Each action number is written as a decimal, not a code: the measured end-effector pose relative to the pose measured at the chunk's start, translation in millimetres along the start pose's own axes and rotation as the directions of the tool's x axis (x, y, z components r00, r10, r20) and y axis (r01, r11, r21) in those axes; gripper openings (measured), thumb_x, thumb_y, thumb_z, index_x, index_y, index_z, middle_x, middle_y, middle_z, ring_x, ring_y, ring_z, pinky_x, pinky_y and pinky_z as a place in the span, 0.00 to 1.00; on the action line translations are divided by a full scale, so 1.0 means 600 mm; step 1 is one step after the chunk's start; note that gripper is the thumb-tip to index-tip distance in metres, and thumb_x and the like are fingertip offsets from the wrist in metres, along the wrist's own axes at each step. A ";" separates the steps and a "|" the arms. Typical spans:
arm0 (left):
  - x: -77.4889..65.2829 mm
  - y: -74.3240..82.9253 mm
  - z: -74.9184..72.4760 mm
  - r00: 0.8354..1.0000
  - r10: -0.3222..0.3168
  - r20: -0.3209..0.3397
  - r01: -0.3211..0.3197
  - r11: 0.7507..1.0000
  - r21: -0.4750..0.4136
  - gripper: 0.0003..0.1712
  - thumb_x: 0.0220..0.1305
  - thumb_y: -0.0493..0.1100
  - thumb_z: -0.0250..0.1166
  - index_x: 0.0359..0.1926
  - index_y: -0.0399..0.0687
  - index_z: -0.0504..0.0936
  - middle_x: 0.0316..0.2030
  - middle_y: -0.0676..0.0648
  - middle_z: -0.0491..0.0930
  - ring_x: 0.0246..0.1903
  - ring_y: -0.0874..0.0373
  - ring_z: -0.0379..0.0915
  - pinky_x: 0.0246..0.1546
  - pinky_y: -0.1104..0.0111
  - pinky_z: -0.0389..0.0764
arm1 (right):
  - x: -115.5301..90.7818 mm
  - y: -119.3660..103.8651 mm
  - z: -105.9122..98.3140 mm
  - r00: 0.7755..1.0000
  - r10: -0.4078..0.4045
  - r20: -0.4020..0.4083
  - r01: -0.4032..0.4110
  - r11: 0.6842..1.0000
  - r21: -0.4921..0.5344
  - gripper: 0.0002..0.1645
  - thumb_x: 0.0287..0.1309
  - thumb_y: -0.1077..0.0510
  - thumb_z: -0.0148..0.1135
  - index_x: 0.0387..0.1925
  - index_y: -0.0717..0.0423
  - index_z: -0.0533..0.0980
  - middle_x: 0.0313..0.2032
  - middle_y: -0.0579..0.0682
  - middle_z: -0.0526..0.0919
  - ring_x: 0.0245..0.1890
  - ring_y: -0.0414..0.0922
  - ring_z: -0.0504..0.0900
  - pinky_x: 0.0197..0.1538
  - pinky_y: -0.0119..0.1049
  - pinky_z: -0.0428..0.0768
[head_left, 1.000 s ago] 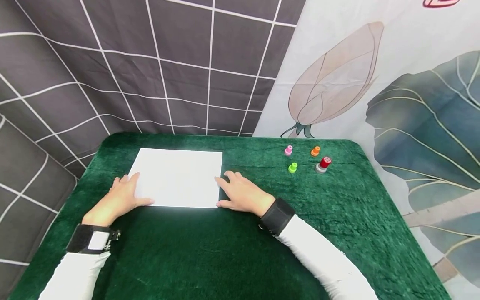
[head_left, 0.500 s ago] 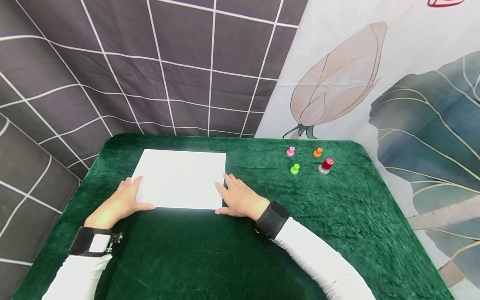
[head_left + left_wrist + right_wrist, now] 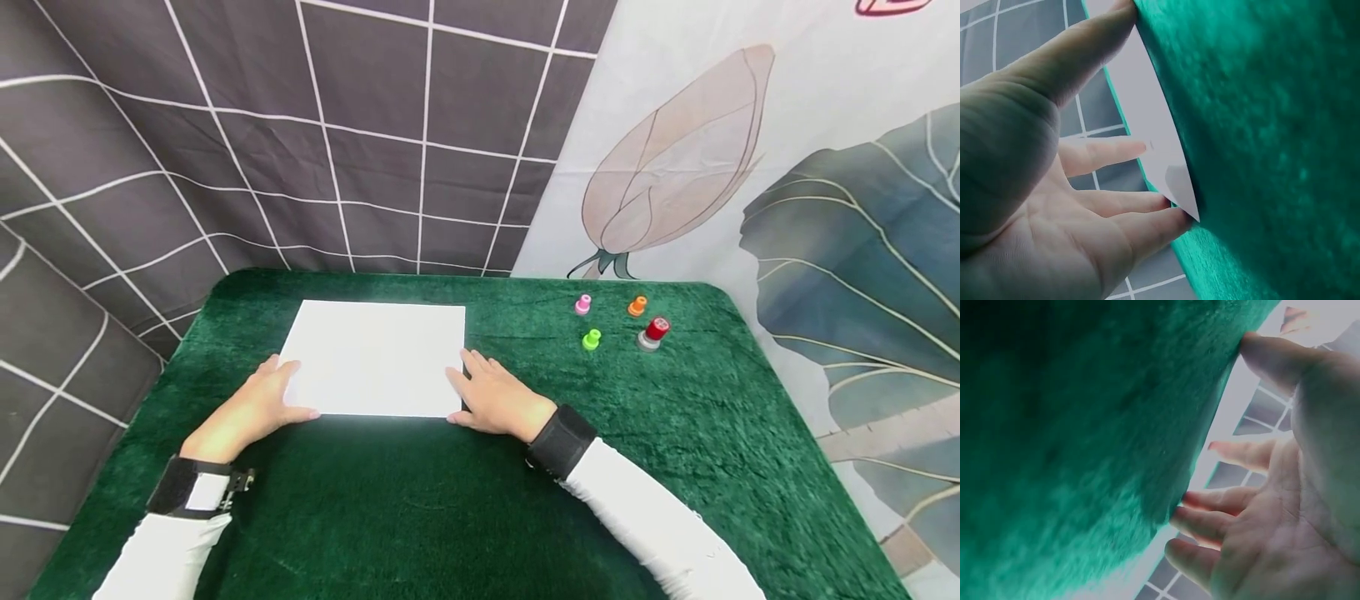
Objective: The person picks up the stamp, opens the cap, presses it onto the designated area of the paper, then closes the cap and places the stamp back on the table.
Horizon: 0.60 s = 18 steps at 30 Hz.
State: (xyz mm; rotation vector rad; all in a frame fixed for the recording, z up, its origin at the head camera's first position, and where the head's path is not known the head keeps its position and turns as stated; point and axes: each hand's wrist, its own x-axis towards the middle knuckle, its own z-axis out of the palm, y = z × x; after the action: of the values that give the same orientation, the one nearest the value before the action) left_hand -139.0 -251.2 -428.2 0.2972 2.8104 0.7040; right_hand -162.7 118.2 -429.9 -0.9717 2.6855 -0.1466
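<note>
A smooth white rectangular sheet (image 3: 378, 358) lies far left on the plush green surface (image 3: 420, 500); left hand (image 3: 255, 407) and right hand (image 3: 498, 396), both splayed, touch its side edges; gridded grey cloth (image 3: 367, 158) hangs beyond.

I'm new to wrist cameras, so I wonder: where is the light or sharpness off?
Head view: the white sheet glares, without visible detail. Left wrist view: the left hand is shaded on its thumb side, and the green cloth looks soft. Right wrist view: that cloth darkens almost to black at upper left, paling near the bottom.
</note>
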 end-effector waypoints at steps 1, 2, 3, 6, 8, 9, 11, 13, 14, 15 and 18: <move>0.000 0.002 0.001 1.000 -0.006 0.006 0.006 1.000 0.001 0.51 0.59 0.53 0.75 0.70 0.22 0.64 0.69 0.19 0.62 0.72 0.20 0.47 0.68 0.28 0.58 | -0.002 0.002 0.000 1.000 -0.001 0.000 0.001 1.000 -0.004 0.44 0.72 0.38 0.60 0.78 0.57 0.61 0.79 0.67 0.54 0.80 0.61 0.56 0.79 0.57 0.61; 0.000 0.004 0.001 1.000 -0.006 0.007 0.006 1.000 0.007 0.50 0.59 0.52 0.75 0.69 0.22 0.64 0.69 0.18 0.62 0.72 0.20 0.48 0.68 0.28 0.58 | -0.003 0.005 0.000 1.000 -0.002 0.000 0.002 1.000 -0.007 0.44 0.72 0.39 0.60 0.78 0.57 0.61 0.79 0.67 0.54 0.80 0.61 0.56 0.79 0.57 0.61; 0.000 0.005 0.002 1.000 -0.006 0.008 0.006 1.000 0.015 0.49 0.60 0.52 0.75 0.69 0.22 0.65 0.69 0.18 0.62 0.71 0.20 0.49 0.68 0.28 0.59 | -0.005 0.007 0.000 1.000 -0.005 -0.003 0.005 1.000 -0.012 0.44 0.72 0.39 0.60 0.78 0.57 0.61 0.79 0.67 0.55 0.79 0.60 0.56 0.79 0.57 0.61; 0.001 0.009 0.004 1.000 0.005 -0.004 -0.005 0.999 0.034 0.46 0.60 0.49 0.75 0.67 0.21 0.67 0.67 0.16 0.63 0.70 0.19 0.52 0.67 0.28 0.61 | -0.009 0.015 0.000 1.000 -0.020 -0.016 0.020 1.000 -0.021 0.43 0.72 0.39 0.61 0.77 0.58 0.62 0.78 0.66 0.56 0.79 0.59 0.58 0.78 0.57 0.63; 0.003 0.012 0.006 1.000 0.011 -0.007 -0.011 0.999 0.046 0.45 0.60 0.48 0.74 0.66 0.20 0.67 0.67 0.16 0.63 0.69 0.19 0.54 0.67 0.28 0.61 | -0.013 0.020 0.000 0.999 -0.030 -0.021 0.029 0.999 -0.027 0.43 0.71 0.39 0.61 0.77 0.58 0.62 0.78 0.66 0.58 0.79 0.58 0.59 0.78 0.58 0.64; 0.005 0.014 0.008 1.000 0.014 -0.007 -0.014 0.999 0.046 0.44 0.61 0.48 0.74 0.66 0.20 0.67 0.67 0.16 0.63 0.69 0.19 0.54 0.68 0.29 0.61 | -0.015 0.023 0.000 0.999 -0.034 -0.024 0.033 0.999 -0.031 0.43 0.71 0.39 0.61 0.76 0.58 0.63 0.78 0.66 0.58 0.78 0.58 0.60 0.77 0.59 0.64; 0.007 0.018 0.011 1.000 0.017 -0.002 -0.017 0.999 0.043 0.44 0.61 0.48 0.73 0.66 0.20 0.67 0.67 0.17 0.64 0.70 0.19 0.53 0.68 0.29 0.60 | -0.019 0.028 0.000 0.999 -0.040 -0.027 0.039 0.999 -0.030 0.43 0.71 0.39 0.62 0.76 0.58 0.63 0.77 0.66 0.59 0.78 0.58 0.61 0.77 0.60 0.65; 0.008 0.022 0.015 1.000 0.014 0.006 -0.014 0.999 0.041 0.45 0.61 0.49 0.73 0.67 0.21 0.67 0.67 0.17 0.64 0.70 0.19 0.52 0.69 0.29 0.59 | -0.023 0.032 0.000 0.999 -0.043 -0.026 0.043 0.999 -0.028 0.43 0.71 0.40 0.62 0.76 0.58 0.63 0.77 0.65 0.60 0.78 0.58 0.61 0.76 0.61 0.65; 0.008 0.025 0.016 1.000 0.013 0.008 -0.013 0.999 0.036 0.45 0.61 0.49 0.73 0.67 0.21 0.67 0.67 0.18 0.65 0.71 0.20 0.52 0.69 0.29 0.59 | -0.025 0.034 0.000 0.998 -0.046 -0.030 0.045 0.999 -0.027 0.42 0.71 0.40 0.62 0.76 0.58 0.64 0.77 0.65 0.60 0.78 0.58 0.62 0.76 0.61 0.65; 0.008 0.027 0.018 1.000 0.013 0.011 -0.014 0.999 0.034 0.45 0.61 0.49 0.74 0.67 0.21 0.67 0.67 0.18 0.65 0.71 0.20 0.52 0.69 0.29 0.59 | -0.027 0.037 0.000 0.998 -0.048 -0.033 0.047 0.998 -0.028 0.42 0.71 0.40 0.62 0.76 0.58 0.64 0.77 0.65 0.60 0.77 0.58 0.62 0.76 0.62 0.66; 0.007 0.033 0.021 1.000 0.012 0.018 -0.013 0.999 0.031 0.46 0.61 0.50 0.74 0.68 0.22 0.67 0.68 0.19 0.64 0.71 0.20 0.51 0.70 0.29 0.59 | -0.032 0.042 0.000 0.998 -0.046 -0.036 0.045 0.999 -0.031 0.42 0.71 0.40 0.62 0.76 0.58 0.64 0.77 0.65 0.60 0.78 0.57 0.62 0.76 0.61 0.66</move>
State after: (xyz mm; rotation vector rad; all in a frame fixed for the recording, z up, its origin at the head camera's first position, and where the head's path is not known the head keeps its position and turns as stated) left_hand -137.2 -227.7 -430.1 0.3249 2.8074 0.6576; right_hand -163.9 149.9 -430.6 -1.0495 2.7069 -0.1343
